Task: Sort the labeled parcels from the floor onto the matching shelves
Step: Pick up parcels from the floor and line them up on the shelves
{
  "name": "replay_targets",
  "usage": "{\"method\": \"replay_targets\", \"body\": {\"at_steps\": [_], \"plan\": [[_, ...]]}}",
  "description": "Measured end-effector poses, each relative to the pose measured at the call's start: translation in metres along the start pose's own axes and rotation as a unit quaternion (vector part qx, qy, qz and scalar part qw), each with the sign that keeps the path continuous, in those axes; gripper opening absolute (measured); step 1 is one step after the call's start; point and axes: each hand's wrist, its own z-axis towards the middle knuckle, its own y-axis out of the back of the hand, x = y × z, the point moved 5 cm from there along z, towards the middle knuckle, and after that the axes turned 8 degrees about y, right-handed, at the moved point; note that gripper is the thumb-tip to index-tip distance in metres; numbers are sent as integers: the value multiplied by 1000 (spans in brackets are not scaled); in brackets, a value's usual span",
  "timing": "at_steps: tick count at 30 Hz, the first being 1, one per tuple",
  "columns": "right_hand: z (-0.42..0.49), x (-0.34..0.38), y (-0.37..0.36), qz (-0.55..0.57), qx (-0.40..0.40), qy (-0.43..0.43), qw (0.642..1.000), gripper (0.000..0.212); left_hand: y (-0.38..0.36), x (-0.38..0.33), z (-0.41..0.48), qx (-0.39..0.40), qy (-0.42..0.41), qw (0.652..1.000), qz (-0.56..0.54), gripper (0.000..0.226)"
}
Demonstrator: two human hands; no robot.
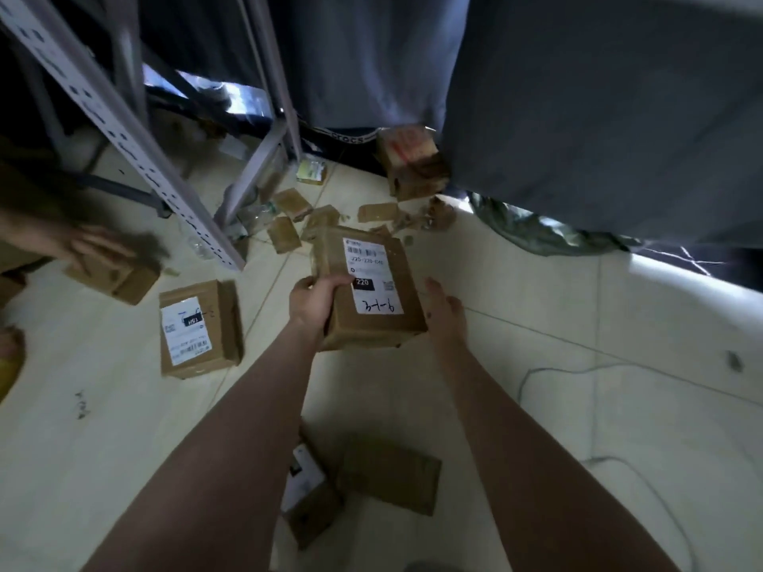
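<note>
The parcel (367,291), a brown box whose white label reads 220, is held above the tiled floor (536,406) near the middle of the view. The left hand (313,301) grips its 9 o'clock edge, thumb across the top. The right hand (446,313) lies with fingers straight at its 3 o'clock edge; whether it touches cannot be told. A second labeled parcel (200,328) lies on the floor at 8 o'clock, a plain box (388,480) at 6 o'clock.

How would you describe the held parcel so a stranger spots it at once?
Start at the pale tiled floor beside the grey shelf upright. Above its middle, the left hand grips a brown parcel. Only this one is lifted, its label marked 220.
</note>
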Motion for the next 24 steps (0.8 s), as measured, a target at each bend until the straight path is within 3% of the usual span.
{"method": "replay_targets", "body": {"at_steps": [2, 5, 13, 19, 21, 24], "plan": [[-25, 23, 30, -9, -19, -6, 1000, 40, -16, -19, -42, 25, -2, 999, 28, 65], [-69, 73, 63, 3, -28, -25, 999, 42, -39, -43, -114, 81, 19, 994, 73, 43], [-195, 181, 125, 94, 19, -75, 993, 41, -42, -106, -274, 181, 35, 972, 142, 57], [-296, 243, 153, 116, 0, -74, 990, 41, -32, -165, -396, 255, 16, 946, 198, 52], [-327, 261, 158, 112, -6, -71, 991, 52, -27, -186, -431, 269, 12, 937, 222, 40], [-360, 296, 167, 107, -23, -59, 992, 102, -26, -224, -482, 286, -5, 921, 264, 31]]}}
